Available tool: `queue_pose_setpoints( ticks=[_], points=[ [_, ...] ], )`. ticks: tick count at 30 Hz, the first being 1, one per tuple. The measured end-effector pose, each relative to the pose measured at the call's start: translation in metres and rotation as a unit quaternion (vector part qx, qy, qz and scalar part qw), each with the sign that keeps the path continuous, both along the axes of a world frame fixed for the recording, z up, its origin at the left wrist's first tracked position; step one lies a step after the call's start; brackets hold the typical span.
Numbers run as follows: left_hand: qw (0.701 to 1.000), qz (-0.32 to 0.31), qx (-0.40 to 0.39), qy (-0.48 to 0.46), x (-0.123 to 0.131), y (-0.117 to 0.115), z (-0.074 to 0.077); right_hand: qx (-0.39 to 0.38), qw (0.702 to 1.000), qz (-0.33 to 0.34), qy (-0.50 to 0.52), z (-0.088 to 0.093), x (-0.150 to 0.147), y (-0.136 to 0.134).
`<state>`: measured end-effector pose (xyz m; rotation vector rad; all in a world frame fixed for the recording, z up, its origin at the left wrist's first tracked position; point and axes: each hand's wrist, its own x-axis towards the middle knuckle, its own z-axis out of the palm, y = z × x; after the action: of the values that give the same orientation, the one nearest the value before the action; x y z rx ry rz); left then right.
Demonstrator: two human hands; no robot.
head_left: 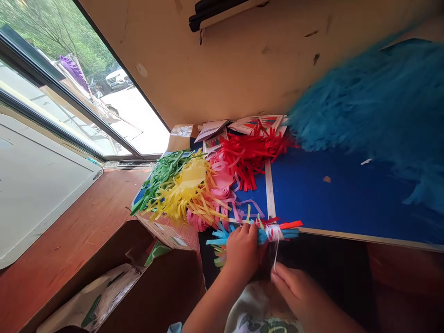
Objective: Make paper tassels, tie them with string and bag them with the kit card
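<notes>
Strip bundle (262, 236) sideways (bound end right)

Readable text: none on any surface in view.
Box label (179, 241): pale patch on the cardboard box (166, 282); print too small to read.
Printed sheet (243, 126): coloured printing, partly covered; wording cannot be made out.
Garment (248, 303): dark print, cut by the lower edge; illegible.
White car (118, 78): front marking too small to identify.
</notes>
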<state>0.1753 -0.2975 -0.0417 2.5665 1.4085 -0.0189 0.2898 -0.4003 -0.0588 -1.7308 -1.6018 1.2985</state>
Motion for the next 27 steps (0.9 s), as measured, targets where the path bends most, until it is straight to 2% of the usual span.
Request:
queue_pose_setpoints(
  ticks=[6, 10, 16, 20, 24, 27],
  points=[
    [0.999, 0.017, -0.027, 0.024, 0.008, -0.002, -0.010, 0.042, 0.999, -0.012, 0.030, 0.023, -0.017, 0.021],
    [0.999, 0.019, -0.033, 0.018, 0.006, 0.000, -0.013, 0.040, 0.999, -0.019, 0.027, 0.025, -0.029, 0.029],
    [0.997, 0.032, -0.055, -0.032, -0.001, 0.007, -0.010, 0.005, 0.998, -0.018, 0.058, 0.013, -0.030, 0.024],
    [0.990, 0.029, -0.081, -0.114, -0.005, 0.008, -0.002, -0.051, 0.989, -0.059, 0.127, -0.003, -0.028, 0.019],
    [0.963, 0.041, -0.147, -0.220, -0.008, 0.008, 0.001, -0.101, 0.957, -0.114, 0.247, -0.021, -0.024, 0.017],
    [0.939, 0.048, -0.198, -0.278, -0.011, 0.007, -0.001, -0.129, 0.945, -0.123, 0.274, -0.032, -0.015, 0.015]
  ],
)
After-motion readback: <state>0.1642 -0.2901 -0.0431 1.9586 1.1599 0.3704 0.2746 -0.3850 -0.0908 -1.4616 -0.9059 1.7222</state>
